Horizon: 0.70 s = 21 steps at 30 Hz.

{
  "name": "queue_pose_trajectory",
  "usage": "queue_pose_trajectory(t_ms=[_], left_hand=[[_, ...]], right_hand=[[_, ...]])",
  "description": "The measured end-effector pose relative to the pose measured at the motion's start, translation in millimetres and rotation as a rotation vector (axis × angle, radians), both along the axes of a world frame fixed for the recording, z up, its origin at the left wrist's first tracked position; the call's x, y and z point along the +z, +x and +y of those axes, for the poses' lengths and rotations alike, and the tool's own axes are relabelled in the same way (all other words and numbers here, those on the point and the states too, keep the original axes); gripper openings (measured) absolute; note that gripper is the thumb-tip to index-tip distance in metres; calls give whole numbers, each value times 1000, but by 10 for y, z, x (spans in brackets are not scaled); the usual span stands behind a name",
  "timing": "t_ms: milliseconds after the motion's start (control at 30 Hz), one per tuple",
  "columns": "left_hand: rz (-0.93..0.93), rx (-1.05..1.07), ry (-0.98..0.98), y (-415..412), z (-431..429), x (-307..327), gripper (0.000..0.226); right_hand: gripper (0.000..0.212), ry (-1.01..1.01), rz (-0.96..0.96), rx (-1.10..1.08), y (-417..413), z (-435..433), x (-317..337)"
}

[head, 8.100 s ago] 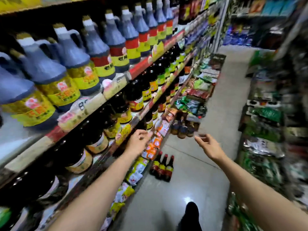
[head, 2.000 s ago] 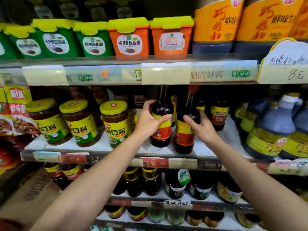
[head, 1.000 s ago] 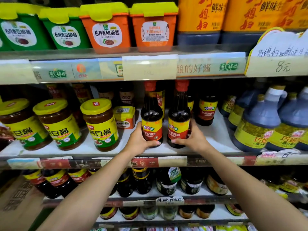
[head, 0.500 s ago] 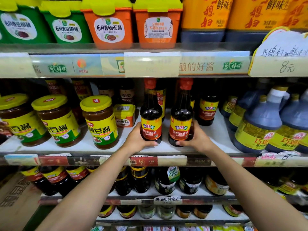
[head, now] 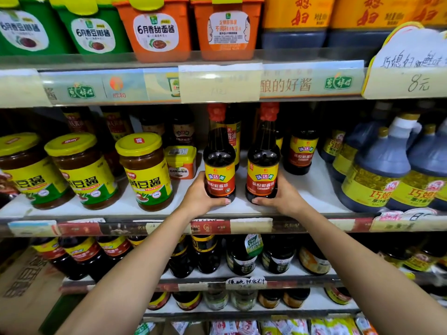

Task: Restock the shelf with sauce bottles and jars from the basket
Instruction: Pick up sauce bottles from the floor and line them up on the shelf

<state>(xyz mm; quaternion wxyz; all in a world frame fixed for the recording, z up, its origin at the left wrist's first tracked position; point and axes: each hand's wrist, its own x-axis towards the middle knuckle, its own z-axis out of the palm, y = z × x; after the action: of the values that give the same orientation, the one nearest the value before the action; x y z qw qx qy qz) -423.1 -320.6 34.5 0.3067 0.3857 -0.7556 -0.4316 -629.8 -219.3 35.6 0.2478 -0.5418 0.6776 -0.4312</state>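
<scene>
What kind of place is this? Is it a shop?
Most likely a grocery shop or supermarket aisle. The shelf holds rows of matching yellow-lidded jars and big sauce jugs, and a handwritten price sign hangs on the shelf edge above.

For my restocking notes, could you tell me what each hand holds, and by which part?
The left hand grips the left bottle, the right hand the right bottle, each around its lower body.

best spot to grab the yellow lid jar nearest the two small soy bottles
Wrap the labelled body of the yellow-lid jar from the front, fingers round its right side: it stands upright near the shelf edge, space open on that side, lid probably too wide to pinch.
</scene>
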Motion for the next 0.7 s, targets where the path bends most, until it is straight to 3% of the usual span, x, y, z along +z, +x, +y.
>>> queue_pose_trajectory(t_ms=[533,700], left_hand=[[-23,65,-56,-7,16,-35,87],[-56,67,-72,-6,32,-9,89]], right_hand=[[84,106,-3,-41,55,55,63],[98,42,60,-141,88,268,67]])
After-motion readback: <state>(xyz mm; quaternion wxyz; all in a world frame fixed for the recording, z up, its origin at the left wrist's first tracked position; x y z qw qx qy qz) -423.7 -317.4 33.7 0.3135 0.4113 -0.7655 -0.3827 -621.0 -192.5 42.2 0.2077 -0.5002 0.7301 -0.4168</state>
